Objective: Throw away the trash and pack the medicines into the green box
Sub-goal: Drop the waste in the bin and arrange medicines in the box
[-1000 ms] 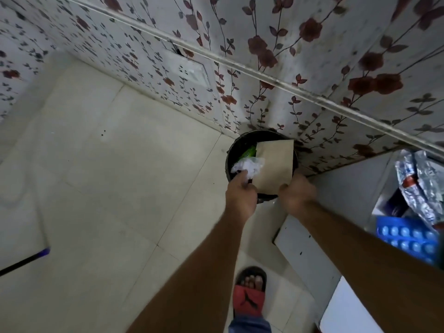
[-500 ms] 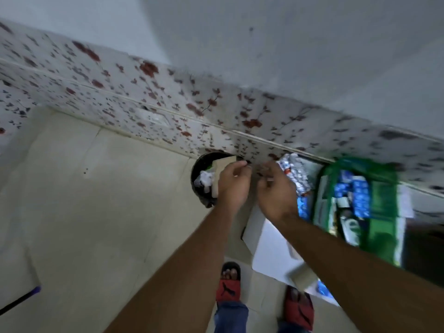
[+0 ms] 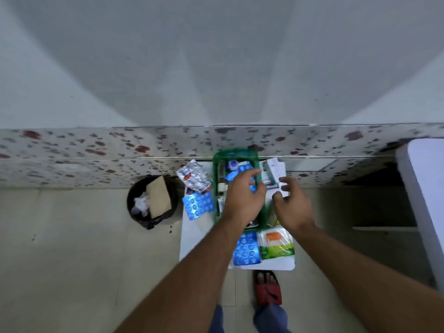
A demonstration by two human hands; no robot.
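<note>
Green box [image 3: 236, 156] beneath both open, outstretched hands [image 3: 243, 203].

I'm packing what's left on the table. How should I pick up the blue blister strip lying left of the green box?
The blue blister strip lies flat near the white table's left edge. Probably come from above-left with the left hand and pinch its outer edge, thumb under, fingers on top.

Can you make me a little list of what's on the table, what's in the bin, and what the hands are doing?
bin: black bin on the floor, left of the table, holding brown cardboard and white crumpled trash
table: small white table
green box: partly filled
outside box: silver strips, blue blister packs, white-green packet
left hand: open, over the box
right hand: at a white carton; grip unclear
</note>
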